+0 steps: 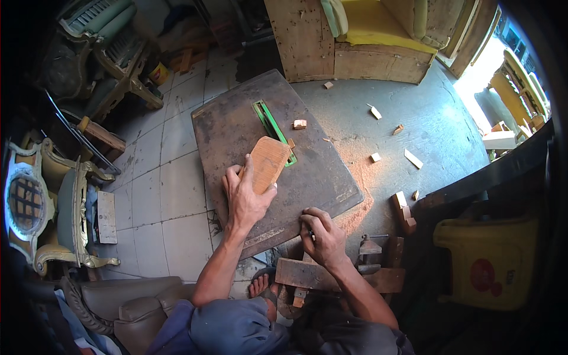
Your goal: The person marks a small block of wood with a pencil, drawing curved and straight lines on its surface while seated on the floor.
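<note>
My left hand (250,191) grips a flat wooden block (268,162) with clipped corners, thumb on one long side and fingers on the other. The block is over a worn, dark saw table (230,133), covering part of a narrow green slotted insert (270,122). Whether a blade stands in the slot is hard to make out. At the table's near edge, my right hand (324,235) has its fingers curled over the rim; anything inside them is hidden. A small wood offcut (299,124) lies right of the slot, and a smaller chip (291,143) beside the block.
Sawdust (364,177) and several wood offcuts (413,159) litter the floor on the right. Clamped timber (306,273) is by my right forearm, near a yellow plastic container (483,262). Carved chairs (80,213) stand left; a wooden sofa frame (377,62) is beyond the table.
</note>
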